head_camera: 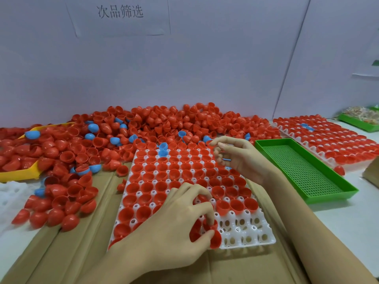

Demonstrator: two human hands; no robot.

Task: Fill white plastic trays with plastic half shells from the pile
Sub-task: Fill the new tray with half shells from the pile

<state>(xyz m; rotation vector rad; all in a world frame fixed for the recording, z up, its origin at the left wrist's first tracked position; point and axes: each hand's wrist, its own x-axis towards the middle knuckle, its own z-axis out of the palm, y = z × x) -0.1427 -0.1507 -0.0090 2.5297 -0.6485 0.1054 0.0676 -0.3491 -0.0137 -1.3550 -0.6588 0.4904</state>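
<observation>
Setting: pale wall behind, sign with printed characters at upper left; flattened cardboard [67, 238] covers the bench across the lower frame.
Pile: red half shells [164, 121], a few blue ones mixed in, heaped across mid-frame.
White tray [246, 236]: centre-bottom, nearly full; only its lower-right pockets are bare.
Left hand [180, 220]: your fingers curl round several red shells [215, 238] at the tray's lower edge.
Right hand [238, 156]: fingers loosely curled above the tray's upper right; whether it holds anything, cannot tell.
Handling: shells look light, thin, stiff and slick; likely best pinched by the rim and seated dome-down.
Filled tray [328, 140]: right of frame, beyond the green mesh tray [307, 171].
</observation>
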